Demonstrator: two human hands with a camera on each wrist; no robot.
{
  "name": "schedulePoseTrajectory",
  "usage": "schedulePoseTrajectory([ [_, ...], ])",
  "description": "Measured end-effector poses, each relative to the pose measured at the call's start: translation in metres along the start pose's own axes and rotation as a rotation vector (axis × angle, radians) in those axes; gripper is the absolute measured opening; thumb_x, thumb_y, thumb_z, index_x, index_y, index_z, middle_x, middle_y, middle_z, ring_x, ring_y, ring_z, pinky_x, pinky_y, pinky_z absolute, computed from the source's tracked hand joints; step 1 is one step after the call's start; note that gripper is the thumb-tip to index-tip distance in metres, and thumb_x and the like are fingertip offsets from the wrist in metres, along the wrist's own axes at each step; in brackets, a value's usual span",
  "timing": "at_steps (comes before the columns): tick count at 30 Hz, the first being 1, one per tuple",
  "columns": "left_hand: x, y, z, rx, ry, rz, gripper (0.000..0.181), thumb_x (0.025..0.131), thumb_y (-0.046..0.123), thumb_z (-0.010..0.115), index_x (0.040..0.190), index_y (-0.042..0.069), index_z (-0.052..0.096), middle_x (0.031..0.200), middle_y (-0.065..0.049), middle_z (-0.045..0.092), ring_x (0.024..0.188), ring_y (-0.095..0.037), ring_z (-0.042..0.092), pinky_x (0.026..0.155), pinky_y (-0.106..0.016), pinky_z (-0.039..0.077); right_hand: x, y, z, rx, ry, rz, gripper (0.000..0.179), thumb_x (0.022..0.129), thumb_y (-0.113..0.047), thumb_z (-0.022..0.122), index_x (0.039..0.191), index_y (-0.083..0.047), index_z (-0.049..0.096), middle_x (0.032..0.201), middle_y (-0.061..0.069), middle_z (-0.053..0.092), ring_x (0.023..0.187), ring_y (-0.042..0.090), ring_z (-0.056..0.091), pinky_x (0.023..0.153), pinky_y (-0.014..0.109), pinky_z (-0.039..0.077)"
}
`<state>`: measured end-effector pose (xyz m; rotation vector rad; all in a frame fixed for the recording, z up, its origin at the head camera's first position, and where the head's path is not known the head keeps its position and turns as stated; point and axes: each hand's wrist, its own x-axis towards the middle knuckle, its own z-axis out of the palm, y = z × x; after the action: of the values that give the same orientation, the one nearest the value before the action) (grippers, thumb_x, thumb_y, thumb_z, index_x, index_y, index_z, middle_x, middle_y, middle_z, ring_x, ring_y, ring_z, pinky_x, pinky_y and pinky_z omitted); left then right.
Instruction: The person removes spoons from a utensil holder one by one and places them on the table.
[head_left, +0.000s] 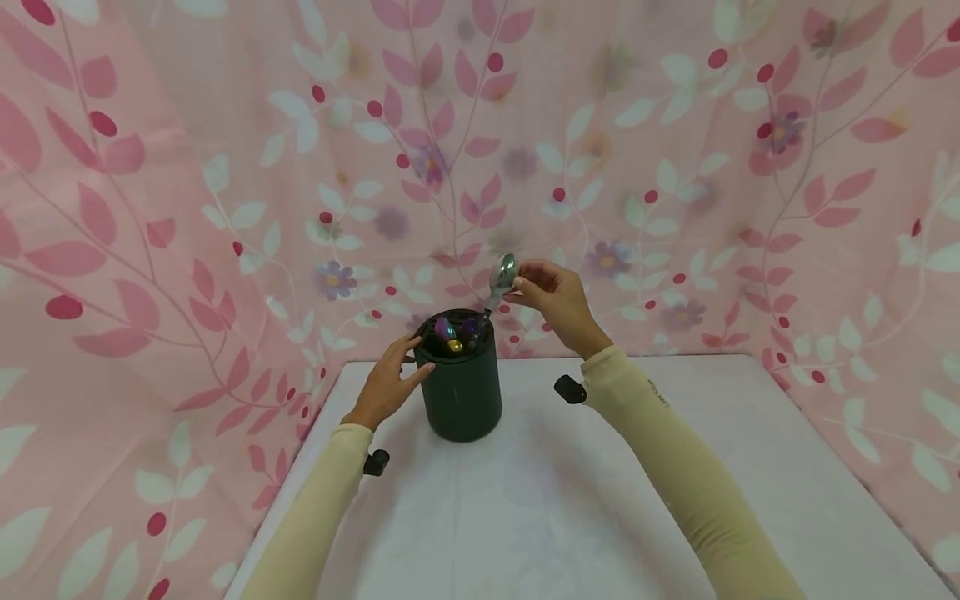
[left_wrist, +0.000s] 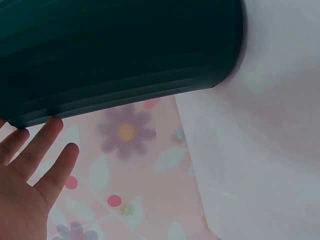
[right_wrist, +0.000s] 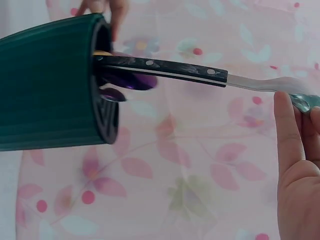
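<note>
Right grip [head_left: 558, 307] is pinching spoon [right_wrist: 250, 83] by its bowl [head_left: 506, 272], dark handle [right_wrist: 180, 71] pointing into green holder [head_left: 462, 400], left grip [head_left: 384, 385] spread, touching holder's left side

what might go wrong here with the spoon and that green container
The spoon might slip, since the right hand pinches it only by its smooth metal bowl end.
Its dark handle could catch or knock on the purple utensil crowding the mouth of the green container.
A bump could shift the container, as the left hand only steadies one side with outstretched fingers.
</note>
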<state>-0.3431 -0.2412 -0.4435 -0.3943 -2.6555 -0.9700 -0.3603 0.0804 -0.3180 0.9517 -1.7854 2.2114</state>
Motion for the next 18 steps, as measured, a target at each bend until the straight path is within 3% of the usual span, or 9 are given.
schedulePoseTrajectory([
  [7, 0.001, 0.0, -0.002, 0.007, 0.002, 0.015, 0.077, 0.089, 0.066, 0.054, 0.149, 0.021, 0.039, 0.154, -0.001, 0.033, 0.12, -0.025, 0.053, 0.1, -0.053, 0.044, 0.007, -0.017, -0.022, 0.119, 0.084, -0.01, 0.03, 0.094, -0.003, 0.063, 0.12, 0.009, 0.057, 0.111, 0.021, 0.06, 0.101, 0.031, 0.064, 0.089, 0.041, 0.053],
  [12, 0.0, 0.001, -0.002, 0.005, -0.007, 0.022, 0.078, 0.089, 0.065, 0.054, 0.15, 0.02, 0.039, 0.154, -0.001, 0.033, 0.12, -0.024, 0.053, 0.101, -0.053, 0.043, 0.007, -0.026, -0.036, 0.156, 0.096, 0.006, 0.033, 0.095, -0.003, 0.062, 0.124, 0.011, 0.055, 0.113, 0.021, 0.06, 0.102, 0.031, 0.063, 0.092, 0.04, 0.051],
  [18, -0.002, 0.002, -0.003, 0.007, -0.006, 0.019, 0.076, 0.089, 0.064, 0.055, 0.15, 0.02, 0.038, 0.154, -0.001, 0.033, 0.12, -0.025, 0.053, 0.1, -0.053, 0.044, 0.003, -0.025, -0.05, 0.19, 0.169, 0.097, 0.031, 0.094, 0.001, 0.061, 0.12, 0.016, 0.053, 0.111, 0.021, 0.059, 0.095, 0.029, 0.065, 0.09, 0.04, 0.052],
])
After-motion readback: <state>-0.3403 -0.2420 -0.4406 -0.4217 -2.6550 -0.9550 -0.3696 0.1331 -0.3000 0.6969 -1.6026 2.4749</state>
